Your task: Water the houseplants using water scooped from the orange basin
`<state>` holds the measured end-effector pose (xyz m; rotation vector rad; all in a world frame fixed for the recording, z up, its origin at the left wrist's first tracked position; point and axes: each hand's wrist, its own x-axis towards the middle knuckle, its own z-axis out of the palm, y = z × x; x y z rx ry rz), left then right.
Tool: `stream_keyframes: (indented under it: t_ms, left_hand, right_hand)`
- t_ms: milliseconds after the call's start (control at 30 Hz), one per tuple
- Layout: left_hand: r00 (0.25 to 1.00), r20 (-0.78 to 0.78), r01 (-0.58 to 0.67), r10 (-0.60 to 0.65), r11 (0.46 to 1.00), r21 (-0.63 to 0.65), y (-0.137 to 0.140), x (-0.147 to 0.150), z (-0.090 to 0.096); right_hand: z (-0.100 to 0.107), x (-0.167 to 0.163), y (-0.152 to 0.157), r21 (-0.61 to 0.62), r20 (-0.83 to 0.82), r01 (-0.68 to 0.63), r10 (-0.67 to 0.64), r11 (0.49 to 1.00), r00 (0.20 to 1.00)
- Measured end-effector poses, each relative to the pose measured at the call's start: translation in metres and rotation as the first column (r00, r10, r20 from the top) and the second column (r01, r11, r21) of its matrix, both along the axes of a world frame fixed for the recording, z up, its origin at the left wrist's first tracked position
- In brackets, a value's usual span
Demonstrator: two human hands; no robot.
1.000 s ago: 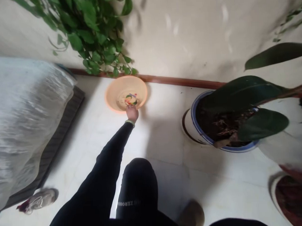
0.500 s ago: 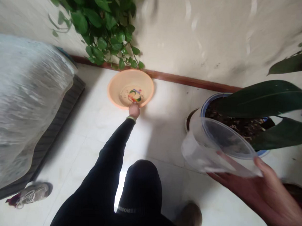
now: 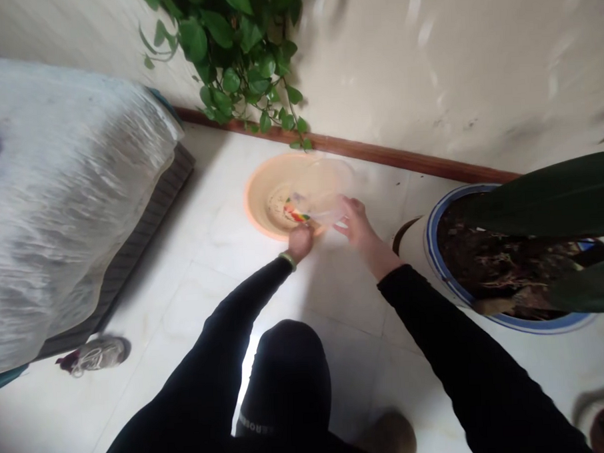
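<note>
An orange plastic basin [image 3: 261, 211] sits on the white tiled floor near the wall, with a colourful fruit print on its bottom. My left hand [image 3: 301, 241], with a pale green bangle at the wrist, is closed on the basin's near rim. In my right hand [image 3: 356, 223] is a clear plastic bowl [image 3: 328, 188], gripped by its side. The bowl hangs tilted over the right part of the basin and is smeared by motion. Whether anything is inside the bowl I cannot tell.
A large white pot with blue bands [image 3: 436, 254] holds soil and broad leaves at the right. Trailing green vines [image 3: 255, 68] hang along the wall. A covered bed [image 3: 95, 195] stands at the left, with a grey shoe [image 3: 100, 354] beside it.
My right hand has carried the clear bowl from beside the plant pot leftward to above the basin. My left hand stays at the basin's rim. The view has shifted slightly.
</note>
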<state>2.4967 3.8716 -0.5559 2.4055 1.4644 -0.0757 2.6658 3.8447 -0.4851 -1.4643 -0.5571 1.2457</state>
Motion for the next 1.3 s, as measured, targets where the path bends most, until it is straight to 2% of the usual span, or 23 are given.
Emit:
stream_keyframes:
  t_ms: [133, 233, 367, 467, 533, 700, 800, 867, 1133, 1200, 1300]
  left_hand:
    - [0.993, 0.024, 0.116, -0.115, 0.992, -0.048, -0.043, 0.008, -0.003]
    - [0.977, 0.034, 0.213, -0.211, 0.973, -0.092, -0.07, 0.017, -0.005]
    - [0.955, 0.062, 0.296, -0.29, 0.945, -0.14, -0.104, 0.033, -0.01]
    - [0.923, 0.091, 0.385, -0.375, 0.909, -0.161, -0.127, 0.047, -0.015]
    - [0.894, 0.112, 0.448, -0.434, 0.879, -0.164, -0.14, 0.056, -0.018]
    - [0.852, 0.149, 0.522, -0.503, 0.84, -0.147, -0.161, 0.081, -0.023]
    - [0.831, 0.176, 0.551, -0.527, 0.823, -0.135, -0.17, 0.095, -0.027]
    - [0.826, 0.2, 0.555, -0.526, 0.821, -0.133, -0.176, 0.104, -0.032]
    - [0.835, 0.283, 0.529, -0.472, 0.829, -0.18, -0.192, 0.12, -0.054]
    - [0.836, 0.298, 0.524, -0.461, 0.831, -0.185, -0.193, 0.119, -0.053]
    - [0.823, 0.265, 0.555, -0.503, 0.811, -0.184, -0.19, 0.11, -0.039]
  right_hand:
    - [-0.022, -0.022, 0.003, -0.124, 0.275, -0.021, 0.055, 0.992, 0.96]
    - [-0.041, -0.018, -0.011, -0.162, 0.527, -0.067, 0.143, 0.985, 0.837]
    - [-0.065, 0.004, -0.036, -0.171, 0.734, -0.157, 0.232, 0.973, 0.638]
    - [-0.079, 0.024, -0.053, -0.193, 0.829, -0.186, 0.262, 0.963, 0.494]
    - [-0.087, 0.036, -0.064, -0.21, 0.861, -0.197, 0.276, 0.958, 0.426]
    - [-0.098, 0.055, -0.088, -0.266, 0.88, -0.203, 0.324, 0.942, 0.348]
    - [-0.102, 0.061, -0.1, -0.301, 0.867, -0.185, 0.349, 0.935, 0.354]
    - [-0.104, 0.063, -0.107, -0.308, 0.853, -0.16, 0.346, 0.938, 0.391]
    - [-0.105, 0.056, -0.128, -0.329, 0.727, -0.062, 0.295, 0.942, 0.621]
    - [-0.104, 0.055, -0.127, -0.317, 0.691, -0.039, 0.259, 0.948, 0.675]
    - [-0.101, 0.058, -0.126, -0.324, 0.567, 0.06, 0.143, 0.944, 0.811]
